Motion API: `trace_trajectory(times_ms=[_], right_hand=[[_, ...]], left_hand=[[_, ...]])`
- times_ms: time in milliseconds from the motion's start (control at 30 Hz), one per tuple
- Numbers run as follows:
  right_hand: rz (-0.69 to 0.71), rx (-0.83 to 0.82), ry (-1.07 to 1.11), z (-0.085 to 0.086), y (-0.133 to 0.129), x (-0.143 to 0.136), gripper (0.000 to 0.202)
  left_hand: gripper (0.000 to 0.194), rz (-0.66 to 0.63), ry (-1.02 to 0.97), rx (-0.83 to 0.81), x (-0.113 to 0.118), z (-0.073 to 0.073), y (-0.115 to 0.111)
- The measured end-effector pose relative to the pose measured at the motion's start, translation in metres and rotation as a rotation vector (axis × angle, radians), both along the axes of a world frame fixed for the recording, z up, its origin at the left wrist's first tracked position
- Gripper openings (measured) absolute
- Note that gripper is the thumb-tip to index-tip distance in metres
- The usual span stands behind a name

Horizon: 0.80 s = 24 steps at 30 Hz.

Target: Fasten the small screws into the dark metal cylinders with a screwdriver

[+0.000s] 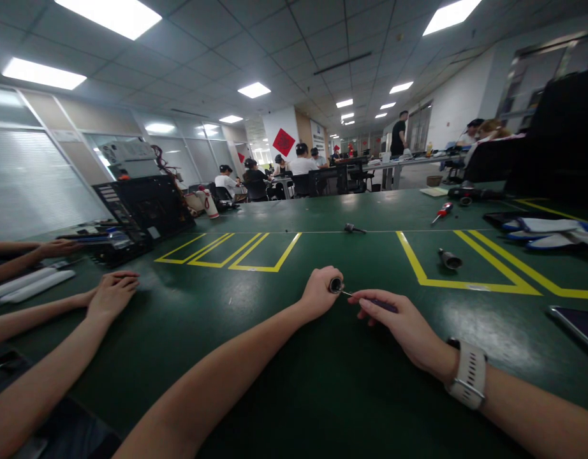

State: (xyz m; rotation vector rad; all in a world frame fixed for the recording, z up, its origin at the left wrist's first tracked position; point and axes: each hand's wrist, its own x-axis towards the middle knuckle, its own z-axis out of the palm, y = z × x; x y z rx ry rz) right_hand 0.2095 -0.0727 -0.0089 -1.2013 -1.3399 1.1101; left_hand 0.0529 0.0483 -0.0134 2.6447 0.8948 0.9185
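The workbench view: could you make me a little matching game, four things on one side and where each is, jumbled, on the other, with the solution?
Things
1. Dark-handled tool
2. Hollow metal part
3. Wristwatch
4. Work gloves

Places
A. Around the right wrist, on a pale strap
B. Lying near the right edge of the view, white and blue
C. Between the fingers of the right hand, its thin shaft pointing toward the other hand
D. Gripped in the left hand, its round opening showing

Pairs: 1-C, 2-D, 3-A, 4-B
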Motion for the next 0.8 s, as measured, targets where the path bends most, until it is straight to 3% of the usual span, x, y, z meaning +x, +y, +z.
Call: trace_trajectory(times_ms=[233, 367, 800], right_hand=[[0.008, 0.009, 0.055, 0.0006, 0.0003, 0.0005, 0.026], [0.008, 0.009, 0.063, 0.0026, -0.0002, -0.0001, 0.026], [0.001, -0.014, 0.005, 0.0025, -0.0004, -0.001, 0.025]], left_hand=[[0.015, -0.152, -0.231, -0.188, -0.0012, -0.0027, 0.0027], [0.016, -0.213, -0.266, -0.264, -0.0007, -0.0017, 0.0015], [0.005, -0.014, 0.012, -0.014, -0.0009, 0.0025, -0.0019]])
